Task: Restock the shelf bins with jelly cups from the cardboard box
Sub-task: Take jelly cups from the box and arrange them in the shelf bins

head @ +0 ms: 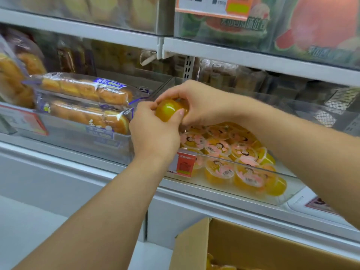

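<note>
Both my hands hold one orange jelly cup [169,112] above the left end of a clear shelf bin [229,190]. My left hand [153,133] grips it from below, thumb across its rounded bottom. From above, my right hand [198,102] curls its fingers over the cup. Several orange jelly cups [233,158] with pink cartoon lids lie piled in the bin under my right wrist. The open cardboard box [253,244] stands at the bottom right; a few orange cups show in its lower corner.
Bagged bread rolls [85,102] fill the clear bin to the left. A red price tag [184,164] hangs on the jelly bin's front. Upper shelf bins hold watermelon-print packs [292,32]. White shelf edges [214,199] run across in front of the box.
</note>
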